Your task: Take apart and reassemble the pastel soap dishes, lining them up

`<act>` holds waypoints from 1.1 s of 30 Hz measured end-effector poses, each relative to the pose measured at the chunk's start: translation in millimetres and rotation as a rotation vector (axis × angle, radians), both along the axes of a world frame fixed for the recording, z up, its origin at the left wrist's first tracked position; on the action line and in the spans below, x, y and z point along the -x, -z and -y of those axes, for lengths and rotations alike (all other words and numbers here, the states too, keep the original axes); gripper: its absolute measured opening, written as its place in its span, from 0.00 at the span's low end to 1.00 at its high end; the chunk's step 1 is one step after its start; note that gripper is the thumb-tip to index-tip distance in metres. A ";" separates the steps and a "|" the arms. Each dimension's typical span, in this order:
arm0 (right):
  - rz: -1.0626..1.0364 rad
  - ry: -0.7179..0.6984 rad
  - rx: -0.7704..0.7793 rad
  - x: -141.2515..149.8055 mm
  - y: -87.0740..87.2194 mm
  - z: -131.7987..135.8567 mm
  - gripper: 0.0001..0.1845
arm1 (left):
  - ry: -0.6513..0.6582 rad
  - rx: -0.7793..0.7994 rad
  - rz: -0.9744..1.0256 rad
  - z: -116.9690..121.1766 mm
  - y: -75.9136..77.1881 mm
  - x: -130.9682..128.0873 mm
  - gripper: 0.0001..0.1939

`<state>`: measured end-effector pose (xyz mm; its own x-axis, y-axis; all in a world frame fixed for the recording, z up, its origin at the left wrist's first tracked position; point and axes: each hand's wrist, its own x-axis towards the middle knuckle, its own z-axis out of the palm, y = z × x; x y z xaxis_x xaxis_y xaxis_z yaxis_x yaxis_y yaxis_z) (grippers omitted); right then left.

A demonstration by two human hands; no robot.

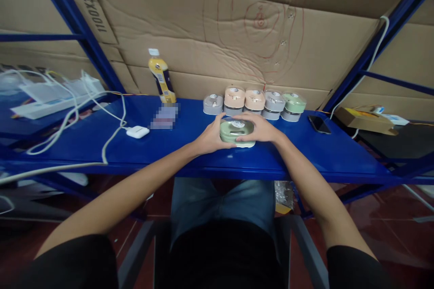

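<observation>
A green oval container with a clear lid (233, 131) is held between my two hands, just above or on the blue shelf top (190, 146). Wrapped around its left side is my left hand (210, 136), with the thumb along the lower front edge. My right hand (263, 127) grips the right side, its thumb lying across the front of the lid. A round white sticker shows on the lid. Behind my hands stands a row of similar containers: a single grey one (213, 104), then stacked peach ones (234, 98), a grey stack (274, 104) and a green-topped stack (293, 106).
A yellow drink bottle (162, 76) stands at the back left, near a blurred packet (165, 116). White cables run to a white earphone case (137, 132). A phone (319, 124) lies right, before an open cardboard box (364, 120). Blue posts and a cardboard wall (176, 27) enclose the shelf.
</observation>
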<state>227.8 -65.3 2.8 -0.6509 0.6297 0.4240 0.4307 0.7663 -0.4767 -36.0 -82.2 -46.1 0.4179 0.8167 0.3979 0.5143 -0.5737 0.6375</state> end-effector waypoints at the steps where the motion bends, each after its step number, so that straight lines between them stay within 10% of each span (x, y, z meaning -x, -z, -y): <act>1: 0.010 -0.006 0.002 0.8 0.5 -0.4 0.43 | 0.009 0.000 0.001 -0.2 0.4 -0.7 0.69; 19: 0.004 0.069 0.004 -1.2 11.8 -6.9 0.47 | -0.021 -0.127 -0.020 6.6 -9.3 4.1 0.50; 28: -0.666 1.212 -0.408 -116.0 1.1 -73.9 0.33 | -0.726 -0.180 0.373 -65.5 -56.5 15.0 0.49; 33: -0.647 1.265 -0.276 -168.4 24.0 -107.2 0.34 | -0.884 0.008 0.327 -104.6 -68.2 -23.6 0.49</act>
